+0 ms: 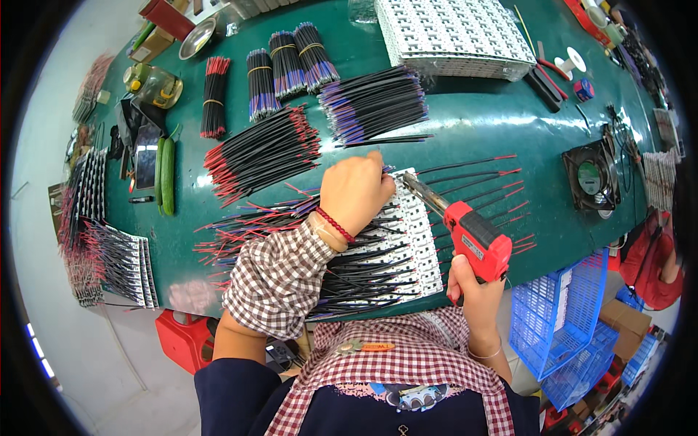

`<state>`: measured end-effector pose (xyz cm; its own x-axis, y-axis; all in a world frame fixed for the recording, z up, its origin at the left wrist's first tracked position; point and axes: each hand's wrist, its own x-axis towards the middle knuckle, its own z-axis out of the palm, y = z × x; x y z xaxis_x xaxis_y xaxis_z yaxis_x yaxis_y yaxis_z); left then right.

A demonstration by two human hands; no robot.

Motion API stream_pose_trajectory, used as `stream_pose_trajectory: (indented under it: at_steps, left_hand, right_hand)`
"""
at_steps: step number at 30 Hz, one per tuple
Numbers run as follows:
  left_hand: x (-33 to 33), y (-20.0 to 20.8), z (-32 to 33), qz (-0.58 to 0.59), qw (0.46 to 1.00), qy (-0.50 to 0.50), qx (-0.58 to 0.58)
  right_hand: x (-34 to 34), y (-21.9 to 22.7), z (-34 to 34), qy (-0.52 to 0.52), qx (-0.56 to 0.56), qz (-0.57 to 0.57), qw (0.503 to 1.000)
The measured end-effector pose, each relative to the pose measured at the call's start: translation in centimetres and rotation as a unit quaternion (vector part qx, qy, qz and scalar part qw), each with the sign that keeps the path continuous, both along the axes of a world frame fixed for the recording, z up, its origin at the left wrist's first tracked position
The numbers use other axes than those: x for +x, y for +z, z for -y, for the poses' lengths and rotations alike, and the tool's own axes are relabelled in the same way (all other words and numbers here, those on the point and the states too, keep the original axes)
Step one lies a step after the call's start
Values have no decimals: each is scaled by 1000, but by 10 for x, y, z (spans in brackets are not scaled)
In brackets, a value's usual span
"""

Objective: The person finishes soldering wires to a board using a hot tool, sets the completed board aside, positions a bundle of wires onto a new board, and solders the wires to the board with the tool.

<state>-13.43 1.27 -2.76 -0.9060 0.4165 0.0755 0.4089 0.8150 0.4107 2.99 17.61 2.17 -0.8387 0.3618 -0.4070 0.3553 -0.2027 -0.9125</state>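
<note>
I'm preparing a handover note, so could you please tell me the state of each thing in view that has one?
Board: flat, wires lying across it
Soldering gun: held, tip at the board's far end
Right grip: closed on the soldering gun
Left grip: curled by the board's far end; its hold hidden
Wire piles: unbound
Bundles: banded
Board stack: piled flat
Cucumbers: whole
Fan: running or not, unclear

Bright light, white glare on green tabletop (542, 149), bent edges, black fisheye corners
</note>
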Motion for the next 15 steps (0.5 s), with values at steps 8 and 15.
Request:
stream_pose_trajectory:
  at_steps: [8,15]
  left_hand:
    - [-1,2,-2,8,1000,1,-3]
    - [0,4,-2,15,1000,3,-6]
  right_hand:
    - [0,2,-1,21,39,17,999]
    - [-2,6,-2,22,52,26,998]
